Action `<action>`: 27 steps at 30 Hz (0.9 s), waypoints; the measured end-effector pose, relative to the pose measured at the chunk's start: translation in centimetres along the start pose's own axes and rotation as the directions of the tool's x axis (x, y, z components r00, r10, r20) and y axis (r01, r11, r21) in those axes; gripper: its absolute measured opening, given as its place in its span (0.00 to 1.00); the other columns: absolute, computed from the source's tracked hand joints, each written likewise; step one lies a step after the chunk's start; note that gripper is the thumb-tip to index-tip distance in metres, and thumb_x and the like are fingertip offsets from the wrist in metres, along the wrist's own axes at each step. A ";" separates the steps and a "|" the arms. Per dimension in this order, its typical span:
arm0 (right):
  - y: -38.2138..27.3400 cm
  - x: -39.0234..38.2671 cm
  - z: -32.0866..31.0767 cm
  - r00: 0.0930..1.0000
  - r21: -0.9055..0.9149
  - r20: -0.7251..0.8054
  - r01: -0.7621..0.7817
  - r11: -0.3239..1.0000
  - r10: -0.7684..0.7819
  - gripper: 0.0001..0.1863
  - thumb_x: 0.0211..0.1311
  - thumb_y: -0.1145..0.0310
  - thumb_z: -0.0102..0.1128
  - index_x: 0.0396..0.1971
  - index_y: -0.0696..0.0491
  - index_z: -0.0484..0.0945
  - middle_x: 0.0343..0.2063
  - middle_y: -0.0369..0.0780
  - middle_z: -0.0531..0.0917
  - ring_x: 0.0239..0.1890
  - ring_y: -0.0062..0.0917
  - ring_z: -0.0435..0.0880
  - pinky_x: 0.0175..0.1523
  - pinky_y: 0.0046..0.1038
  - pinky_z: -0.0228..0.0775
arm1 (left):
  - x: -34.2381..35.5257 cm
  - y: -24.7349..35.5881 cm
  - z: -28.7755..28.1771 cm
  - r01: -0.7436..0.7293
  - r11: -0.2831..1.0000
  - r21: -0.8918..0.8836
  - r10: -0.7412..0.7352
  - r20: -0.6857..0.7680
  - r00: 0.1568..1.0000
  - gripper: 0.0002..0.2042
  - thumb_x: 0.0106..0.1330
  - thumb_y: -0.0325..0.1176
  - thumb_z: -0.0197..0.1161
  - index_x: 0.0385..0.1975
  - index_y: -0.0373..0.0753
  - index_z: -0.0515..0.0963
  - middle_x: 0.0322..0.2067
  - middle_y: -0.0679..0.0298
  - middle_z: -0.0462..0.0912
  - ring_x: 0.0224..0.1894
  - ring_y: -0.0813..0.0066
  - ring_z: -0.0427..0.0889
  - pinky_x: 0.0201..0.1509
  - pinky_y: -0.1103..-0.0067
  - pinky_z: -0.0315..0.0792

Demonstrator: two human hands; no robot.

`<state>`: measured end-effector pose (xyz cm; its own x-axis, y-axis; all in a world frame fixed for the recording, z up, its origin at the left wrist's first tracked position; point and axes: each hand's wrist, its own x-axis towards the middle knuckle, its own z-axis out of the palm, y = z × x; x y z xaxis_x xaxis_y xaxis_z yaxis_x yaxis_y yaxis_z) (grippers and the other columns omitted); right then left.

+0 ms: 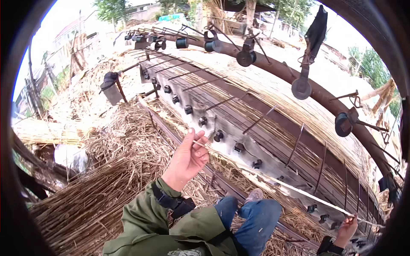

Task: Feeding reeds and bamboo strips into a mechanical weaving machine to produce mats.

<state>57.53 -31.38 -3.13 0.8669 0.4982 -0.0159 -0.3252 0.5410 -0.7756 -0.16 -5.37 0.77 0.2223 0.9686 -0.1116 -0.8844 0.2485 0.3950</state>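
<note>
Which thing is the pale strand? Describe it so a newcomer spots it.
Find the thick brown pipe arcing across the upper right, then drop to the row of small black pieces. The pale strand slants past them, from the left hand to the right hand. Unlike the loose straw nearby, it is whitish and held out nearly straight.

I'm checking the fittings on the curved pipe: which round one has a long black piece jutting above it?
The grey disc right of centre on the curved pipe, between two other round fittings; only it has the long black piece above.
</note>
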 end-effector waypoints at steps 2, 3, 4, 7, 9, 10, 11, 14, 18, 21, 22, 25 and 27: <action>-0.3 1.1 -0.8 0.992 -0.237 0.123 0.048 0.970 -0.019 0.11 0.63 0.61 0.48 0.27 0.52 0.69 0.18 0.31 0.72 0.15 0.12 0.66 0.16 0.13 0.56 | 0.2 1.6 -0.1 -0.006 0.999 -0.051 0.006 -0.004 1.000 0.11 0.65 0.40 0.51 0.34 0.38 0.69 0.24 0.68 0.74 0.18 0.83 0.65 0.23 0.85 0.63; -0.3 1.3 -1.2 0.989 -0.241 0.145 0.050 0.969 -0.015 0.11 0.63 0.61 0.48 0.27 0.52 0.69 0.18 0.31 0.72 0.15 0.12 0.66 0.16 0.13 0.56 | 0.3 2.0 -0.2 -0.098 0.995 -0.032 0.095 -0.075 0.993 0.10 0.66 0.38 0.49 0.34 0.38 0.68 0.24 0.67 0.75 0.18 0.82 0.66 0.23 0.84 0.64; -0.3 1.1 -1.6 0.997 -0.267 0.075 0.033 0.963 -0.013 0.09 0.61 0.64 0.50 0.25 0.54 0.70 0.18 0.36 0.72 0.16 0.20 0.67 0.18 0.20 0.59 | 0.5 2.4 -0.3 -0.147 0.989 -0.009 0.142 -0.192 0.971 0.08 0.66 0.37 0.48 0.34 0.38 0.67 0.24 0.65 0.75 0.19 0.81 0.67 0.24 0.83 0.66; -0.5 0.5 -1.9 1.000 -0.283 0.007 0.018 0.959 -0.017 0.09 0.59 0.66 0.51 0.24 0.55 0.71 0.18 0.38 0.72 0.17 0.23 0.67 0.20 0.23 0.60 | 1.0 3.4 -0.5 -0.325 0.900 0.291 0.361 -0.078 0.929 0.07 0.68 0.33 0.42 0.34 0.38 0.67 0.23 0.66 0.73 0.18 0.80 0.67 0.24 0.82 0.65; -0.3 0.7 -1.3 0.998 -0.268 0.059 0.029 0.963 -0.013 0.09 0.60 0.65 0.50 0.25 0.54 0.70 0.17 0.36 0.71 0.16 0.20 0.66 0.19 0.20 0.58 | 2.4 4.2 -0.3 -0.312 0.885 0.346 0.345 -0.038 0.938 0.07 0.68 0.32 0.43 0.34 0.37 0.66 0.24 0.64 0.73 0.18 0.80 0.68 0.23 0.83 0.66; -0.2 1.1 -0.9 0.995 -0.255 0.094 0.038 0.966 -0.015 0.09 0.61 0.64 0.50 0.25 0.53 0.70 0.17 0.34 0.71 0.16 0.18 0.65 0.18 0.18 0.57 | 3.5 4.6 -0.1 -0.306 0.872 0.382 0.314 0.043 0.949 0.06 0.67 0.32 0.43 0.35 0.37 0.65 0.25 0.62 0.74 0.18 0.79 0.69 0.22 0.83 0.67; 0.0 1.6 -0.4 0.990 -0.247 0.137 0.053 0.968 -0.020 0.10 0.62 0.63 0.49 0.26 0.53 0.70 0.17 0.33 0.71 0.16 0.16 0.65 0.17 0.17 0.57 | 5.0 5.0 0.2 -0.298 0.870 0.392 0.311 0.032 0.950 0.06 0.67 0.32 0.43 0.35 0.37 0.65 0.25 0.62 0.74 0.18 0.79 0.69 0.22 0.83 0.67; 0.4 3.7 1.1 0.997 -0.184 0.070 0.033 0.982 -0.020 0.09 0.63 0.63 0.48 0.26 0.51 0.69 0.16 0.31 0.70 0.15 0.12 0.61 0.17 0.14 0.55 | 11.2 5.2 2.1 -0.199 0.914 0.353 0.201 0.031 0.979 0.06 0.66 0.30 0.43 0.36 0.37 0.66 0.23 0.63 0.72 0.18 0.80 0.68 0.22 0.82 0.65; 1.1 5.4 2.9 0.995 -0.172 0.081 -0.037 0.984 0.051 0.08 0.63 0.65 0.47 0.29 0.53 0.70 0.20 0.32 0.74 0.20 0.12 0.69 0.21 0.12 0.61 | 20.0 3.8 3.6 0.001 0.936 0.352 0.000 -0.001 1.000 0.06 0.66 0.30 0.44 0.33 0.36 0.66 0.21 0.66 0.71 0.19 0.82 0.64 0.21 0.83 0.61; 1.6 4.8 3.4 0.998 -0.336 0.052 0.039 0.941 -0.023 0.08 0.63 0.65 0.48 0.32 0.54 0.71 0.25 0.33 0.77 0.26 0.13 0.74 0.25 0.11 0.64 | 23.7 2.3 3.2 0.027 0.849 0.527 -0.063 0.051 0.997 0.08 0.66 0.32 0.45 0.33 0.33 0.66 0.25 0.64 0.72 0.24 0.76 0.73 0.26 0.81 0.68; 1.9 4.4 3.3 0.998 -0.333 0.047 0.046 0.942 -0.032 0.08 0.63 0.65 0.48 0.32 0.54 0.71 0.25 0.33 0.77 0.26 0.13 0.74 0.25 0.11 0.64 | 24.4 1.6 3.0 0.008 0.855 0.519 -0.061 0.085 0.995 0.08 0.66 0.32 0.45 0.33 0.33 0.66 0.25 0.64 0.72 0.24 0.76 0.73 0.26 0.81 0.68; 3.3 2.5 1.8 0.954 -0.333 -0.206 0.141 0.933 -0.218 0.10 0.60 0.60 0.52 0.32 0.52 0.72 0.29 0.34 0.78 0.30 0.13 0.76 0.29 0.13 0.66 | 25.1 -0.1 2.7 0.000 0.860 0.510 0.046 -0.078 0.996 0.15 0.64 0.33 0.50 0.46 0.32 0.61 0.39 0.57 0.71 0.35 0.66 0.78 0.33 0.77 0.72; 6.0 1.2 1.0 0.935 -0.334 -0.224 0.192 0.923 -0.276 0.10 0.58 0.59 0.53 0.31 0.50 0.72 0.25 0.33 0.77 0.25 0.15 0.75 0.26 0.17 0.65 | 24.5 -0.9 2.4 -0.125 0.837 0.532 0.185 -0.061 0.981 0.26 0.62 0.34 0.54 0.57 0.37 0.51 0.50 0.55 0.63 0.42 0.58 0.76 0.38 0.73 0.72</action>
<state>56.24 -26.84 -7.17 0.9847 0.1645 0.0579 -0.0069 0.3685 -0.9296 7.06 18.16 -0.16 0.0290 0.9953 -0.0920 -0.5498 0.0928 0.8301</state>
